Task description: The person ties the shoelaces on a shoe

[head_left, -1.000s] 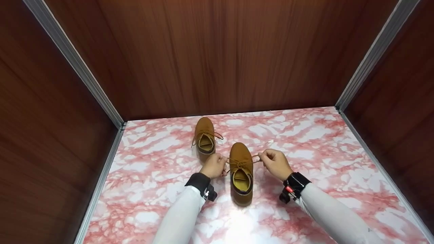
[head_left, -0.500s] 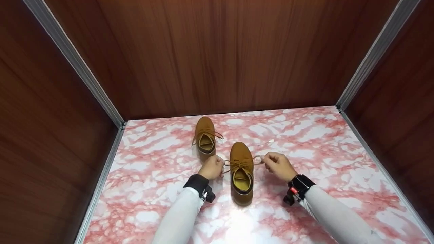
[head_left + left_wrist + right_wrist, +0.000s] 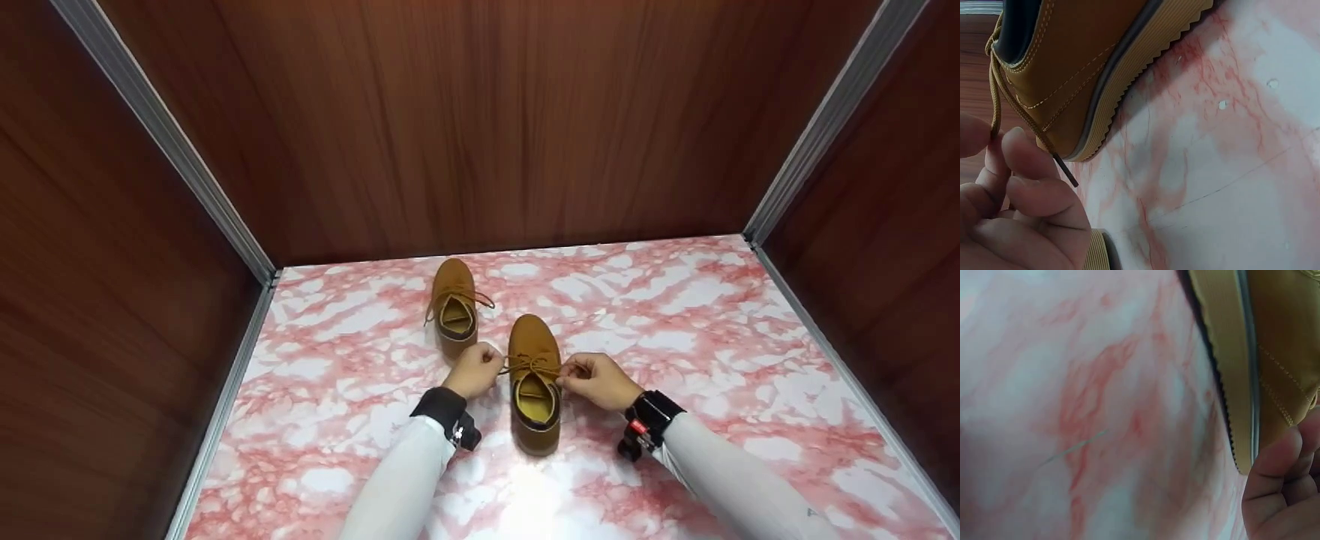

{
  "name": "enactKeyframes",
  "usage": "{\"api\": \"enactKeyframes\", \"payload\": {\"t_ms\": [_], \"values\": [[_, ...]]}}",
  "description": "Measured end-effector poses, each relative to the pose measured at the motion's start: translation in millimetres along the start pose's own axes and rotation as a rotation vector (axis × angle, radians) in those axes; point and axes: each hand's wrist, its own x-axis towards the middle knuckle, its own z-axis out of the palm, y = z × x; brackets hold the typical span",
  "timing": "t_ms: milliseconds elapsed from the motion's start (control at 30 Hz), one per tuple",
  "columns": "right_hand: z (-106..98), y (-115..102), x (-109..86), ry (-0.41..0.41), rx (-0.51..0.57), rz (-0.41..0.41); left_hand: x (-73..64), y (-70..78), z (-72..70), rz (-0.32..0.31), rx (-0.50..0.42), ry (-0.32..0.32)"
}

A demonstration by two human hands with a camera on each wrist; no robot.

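Observation:
A tan lace-up shoe (image 3: 534, 330) stands upright between my hands, toe pointing away, with its brown shoelace (image 3: 534, 364) in a bow over the tongue. On its left, my left hand (image 3: 474, 371) pinches a loop of that lace between thumb and fingertips; the left wrist view shows the loop, and a lace end with a dark tip (image 3: 1066, 170) hanging past the fingers. My right hand (image 3: 602, 381) pinches the lace's other side, close against the shoe. In the right wrist view its fingers (image 3: 1280, 453) are right at the shoe's upper, and the lace there is mostly hidden.
The matching shoe (image 3: 452, 276), laces trailing to both sides, stands farther back on the left, just beyond my left hand. Both rest on a red-and-white marbled surface (image 3: 675, 300). Dark wood-grain panels (image 3: 487, 127) with grey metal edging (image 3: 832, 112) rise at the back and sides.
My right hand, first drawn out to the right with the lace, has come back in toward the shoe and lower. The left hand shifted only slightly. Both shoes stayed put.

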Motion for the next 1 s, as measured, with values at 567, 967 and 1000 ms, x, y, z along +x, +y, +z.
{"api": "enactKeyframes", "payload": {"t_ms": [567,967,1000], "values": [[3.7,-4.5,2.3,-0.045,-0.055,0.045,2.7,2.4,8.7,0.041,-0.197,0.018],[-14.3,-3.6,-5.8,-0.134,-0.247,0.024,6.3,13.2,13.3,0.136,-0.127,-0.015],[-15.3,-3.8,-6.2,-0.144,-0.265,0.010,6.5,14.5,13.7,0.140,-0.115,-0.021]]}}
